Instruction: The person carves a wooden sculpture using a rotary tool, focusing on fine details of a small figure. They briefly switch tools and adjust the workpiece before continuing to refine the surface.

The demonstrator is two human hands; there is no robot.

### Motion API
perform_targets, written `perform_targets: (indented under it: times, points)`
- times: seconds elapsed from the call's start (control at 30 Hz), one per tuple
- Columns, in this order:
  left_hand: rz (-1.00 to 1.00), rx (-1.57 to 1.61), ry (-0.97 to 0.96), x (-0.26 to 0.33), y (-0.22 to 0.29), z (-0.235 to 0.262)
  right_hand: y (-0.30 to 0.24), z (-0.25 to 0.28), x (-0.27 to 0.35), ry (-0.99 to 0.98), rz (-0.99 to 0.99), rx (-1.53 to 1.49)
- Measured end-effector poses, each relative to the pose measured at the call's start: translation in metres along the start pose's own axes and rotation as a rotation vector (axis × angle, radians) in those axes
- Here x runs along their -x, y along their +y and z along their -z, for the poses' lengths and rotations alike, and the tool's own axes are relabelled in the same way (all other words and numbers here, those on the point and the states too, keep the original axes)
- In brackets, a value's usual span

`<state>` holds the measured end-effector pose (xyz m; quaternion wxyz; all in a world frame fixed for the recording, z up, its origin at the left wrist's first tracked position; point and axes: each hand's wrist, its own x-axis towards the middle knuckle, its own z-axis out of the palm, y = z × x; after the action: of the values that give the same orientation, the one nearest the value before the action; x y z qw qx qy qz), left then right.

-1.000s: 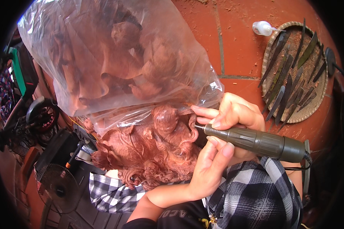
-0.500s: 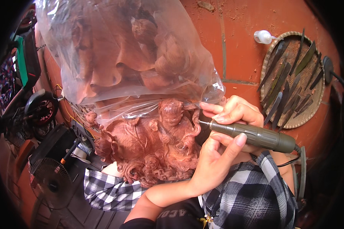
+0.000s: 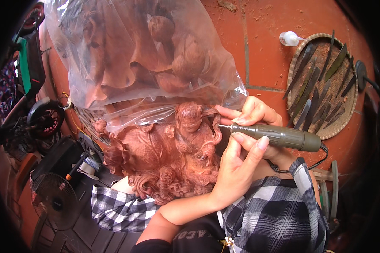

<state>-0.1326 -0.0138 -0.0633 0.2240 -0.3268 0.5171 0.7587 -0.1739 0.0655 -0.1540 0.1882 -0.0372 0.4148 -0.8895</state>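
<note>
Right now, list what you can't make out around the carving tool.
Head view only.
rotary tool: bit tip too small against the wood carving.
Carving's top: blurred by the plastic bag.
right hand: palm hidden behind the tool.
left hand: grip hidden by its own back.

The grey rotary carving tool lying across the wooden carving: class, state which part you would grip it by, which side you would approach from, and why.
Grip the rotary tool probably by its thick grey barrel, coming from the right, cord end. The thin bit points left into the wood carving, and both hands already pinch the narrow front.
</note>
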Motion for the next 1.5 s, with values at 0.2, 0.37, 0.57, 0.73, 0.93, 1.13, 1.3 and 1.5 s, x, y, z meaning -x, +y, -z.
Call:
perform_targets:
  times: [0.2, 0.37, 0.57, 0.73, 0.93, 1.13, 1.3, 1.5]
  points:
    - [-0.002, 0.028, -0.014, 0.000, 0.000, 0.002, 0.000, 0.001, 0.000, -0.011, -0.024, 0.013]
    - [0.012, 0.065, 0.035, 0.001, 0.003, -0.001, -0.002, 0.007, 0.001, -0.091, -0.080, 0.066]
    - [0.004, 0.051, 0.023, -0.001, 0.003, 0.000, 0.002, -0.001, -0.001, 0.027, -0.044, -0.001]
    - [0.011, 0.025, -0.005, -0.001, 0.001, 0.003, 0.000, -0.001, -0.001, 0.024, -0.050, 0.014]
    - [0.020, 0.015, -0.001, -0.002, 0.000, 0.002, -0.002, -0.003, 0.000, 0.051, -0.094, -0.030]
    - [0.022, -0.043, 0.004, -0.002, -0.001, 0.002, -0.003, 0.003, 0.003, -0.006, -0.123, -0.045]
    - [0.026, -0.018, 0.013, -0.002, 0.001, 0.002, -0.004, 0.000, 0.002, 0.009, -0.123, -0.014]
    - [0.011, 0.017, -0.007, -0.001, 0.002, 0.004, -0.003, -0.005, -0.001, 0.060, -0.090, -0.041]
